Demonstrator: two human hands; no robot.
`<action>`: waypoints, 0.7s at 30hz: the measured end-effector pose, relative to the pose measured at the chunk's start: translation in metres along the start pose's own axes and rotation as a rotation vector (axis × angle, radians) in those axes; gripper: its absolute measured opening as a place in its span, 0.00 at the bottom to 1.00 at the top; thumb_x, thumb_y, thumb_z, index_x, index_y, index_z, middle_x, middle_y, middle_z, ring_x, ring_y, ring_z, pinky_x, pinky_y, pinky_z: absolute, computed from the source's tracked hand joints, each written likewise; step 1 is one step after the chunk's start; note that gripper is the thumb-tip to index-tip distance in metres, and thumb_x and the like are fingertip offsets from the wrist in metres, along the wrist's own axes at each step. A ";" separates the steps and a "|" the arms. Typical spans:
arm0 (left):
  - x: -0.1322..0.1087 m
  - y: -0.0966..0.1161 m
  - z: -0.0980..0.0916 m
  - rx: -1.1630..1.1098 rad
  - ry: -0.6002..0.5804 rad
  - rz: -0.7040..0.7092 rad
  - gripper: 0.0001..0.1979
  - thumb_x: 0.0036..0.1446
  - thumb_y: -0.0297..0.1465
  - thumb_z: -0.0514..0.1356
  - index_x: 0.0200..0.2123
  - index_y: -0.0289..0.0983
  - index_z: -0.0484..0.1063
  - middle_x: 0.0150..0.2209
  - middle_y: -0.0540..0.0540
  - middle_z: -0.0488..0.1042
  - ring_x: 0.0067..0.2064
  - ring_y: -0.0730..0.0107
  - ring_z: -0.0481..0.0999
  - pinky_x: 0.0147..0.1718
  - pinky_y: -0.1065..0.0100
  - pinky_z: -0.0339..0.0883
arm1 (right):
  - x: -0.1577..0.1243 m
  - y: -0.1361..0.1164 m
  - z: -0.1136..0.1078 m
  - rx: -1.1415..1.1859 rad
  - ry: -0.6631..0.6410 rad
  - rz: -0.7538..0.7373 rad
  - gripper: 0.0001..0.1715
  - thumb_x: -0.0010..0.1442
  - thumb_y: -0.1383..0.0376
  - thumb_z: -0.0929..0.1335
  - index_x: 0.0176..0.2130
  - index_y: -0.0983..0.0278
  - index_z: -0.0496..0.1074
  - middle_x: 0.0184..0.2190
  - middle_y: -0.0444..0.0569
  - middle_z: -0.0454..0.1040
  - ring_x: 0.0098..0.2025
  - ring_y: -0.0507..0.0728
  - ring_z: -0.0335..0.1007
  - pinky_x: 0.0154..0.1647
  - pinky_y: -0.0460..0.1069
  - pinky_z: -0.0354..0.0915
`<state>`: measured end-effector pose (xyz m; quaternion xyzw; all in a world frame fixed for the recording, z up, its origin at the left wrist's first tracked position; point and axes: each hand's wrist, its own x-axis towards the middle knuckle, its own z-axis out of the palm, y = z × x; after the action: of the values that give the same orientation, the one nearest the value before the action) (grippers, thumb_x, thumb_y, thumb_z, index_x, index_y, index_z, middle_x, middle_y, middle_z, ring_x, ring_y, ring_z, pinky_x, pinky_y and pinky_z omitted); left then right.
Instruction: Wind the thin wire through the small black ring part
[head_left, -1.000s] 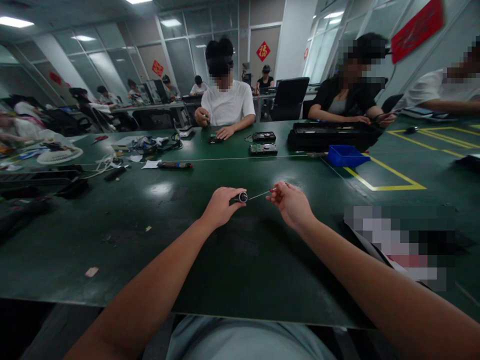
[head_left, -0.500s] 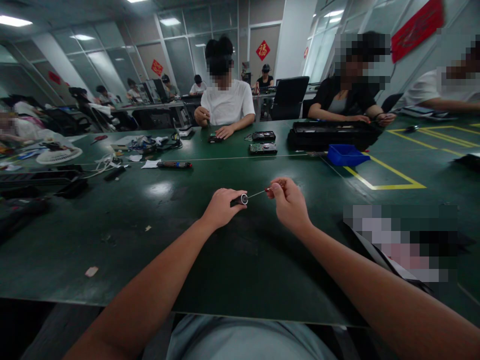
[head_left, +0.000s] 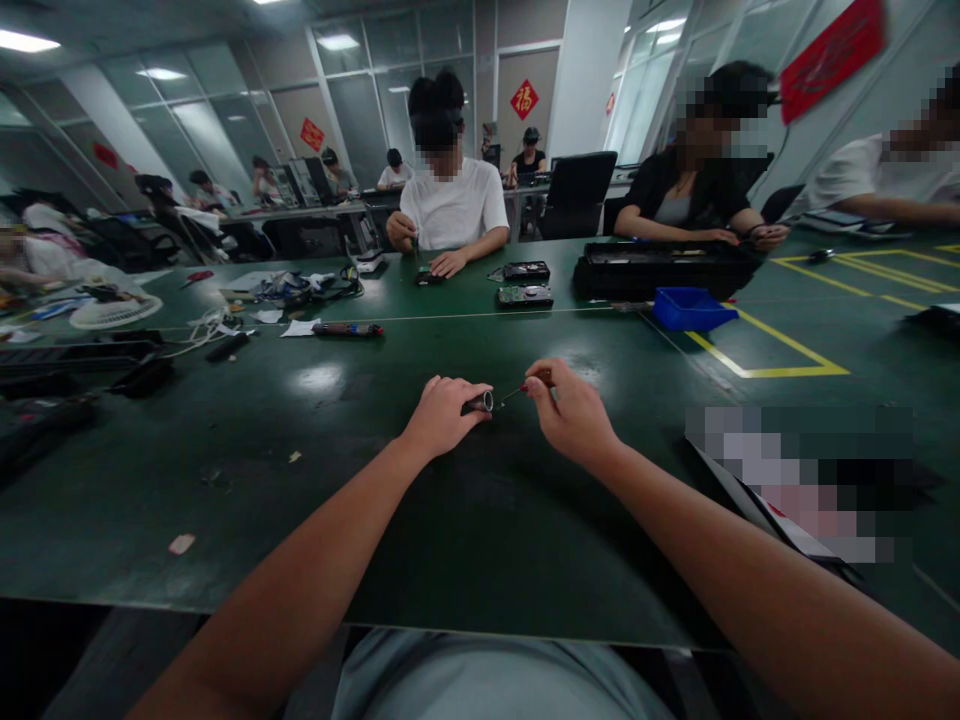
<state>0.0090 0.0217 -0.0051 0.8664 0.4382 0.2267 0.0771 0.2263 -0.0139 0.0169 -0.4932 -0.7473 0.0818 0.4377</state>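
My left hand (head_left: pixel 444 415) is closed around a short dark cylinder (head_left: pixel 478 402), its round end with a pale ring turned right toward my other hand. Between the fingers of my right hand (head_left: pixel 576 408) is a thin screwdriver (head_left: pixel 523 388) with a reddish handle. Its shaft slants down and left, and the tip is just beside the ringed end of the cylinder. A tiny pale spot shows near the tip, too small to name. Both hands are above the green table (head_left: pixel 480 540).
A blue bin (head_left: pixel 691 310) stands beyond my right hand, beside a long black case (head_left: pixel 664 272). Circuit-board devices (head_left: pixel 525 297) lie ahead, near a co-worker in white (head_left: pixel 454 205). A dark pen-shaped tool (head_left: pixel 347 329), cables and a white fan (head_left: pixel 116 312) are at the left.
My right hand has shifted slightly left, and the screwdriver's handle sits deeper in my fingers. The tip is a little lower beside the ringed end. My left hand stays nearly still.
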 end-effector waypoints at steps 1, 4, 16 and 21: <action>0.000 0.001 0.000 -0.010 0.007 -0.006 0.19 0.60 0.36 0.64 0.54 0.43 0.73 0.46 0.44 0.77 0.50 0.56 0.73 0.57 0.49 0.58 | 0.000 0.000 0.000 0.000 0.004 0.010 0.07 0.67 0.61 0.61 0.41 0.59 0.65 0.34 0.52 0.77 0.37 0.61 0.75 0.40 0.55 0.65; 0.000 0.003 -0.001 -0.087 0.051 -0.054 0.17 0.59 0.37 0.65 0.51 0.41 0.74 0.44 0.45 0.77 0.48 0.57 0.73 0.53 0.52 0.63 | 0.000 0.001 0.001 0.007 0.029 0.036 0.08 0.67 0.60 0.60 0.41 0.59 0.66 0.34 0.51 0.77 0.37 0.61 0.75 0.40 0.55 0.65; 0.001 -0.001 0.002 -0.610 0.265 -0.302 0.19 0.66 0.37 0.54 0.58 0.40 0.62 0.46 0.44 0.74 0.43 0.66 0.75 0.45 0.62 0.69 | 0.000 0.004 0.002 0.040 0.031 0.065 0.09 0.68 0.60 0.61 0.42 0.61 0.67 0.34 0.51 0.78 0.36 0.60 0.75 0.38 0.53 0.65; -0.001 0.006 -0.006 -0.409 0.167 -0.277 0.15 0.65 0.43 0.56 0.45 0.38 0.69 0.34 0.47 0.73 0.34 0.66 0.72 0.36 0.64 0.66 | 0.000 0.004 0.002 0.045 0.030 0.048 0.09 0.68 0.61 0.61 0.42 0.61 0.67 0.34 0.51 0.78 0.36 0.59 0.75 0.39 0.53 0.65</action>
<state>0.0100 0.0165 0.0023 0.7427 0.5027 0.3686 0.2447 0.2270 -0.0115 0.0134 -0.5022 -0.7267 0.1018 0.4576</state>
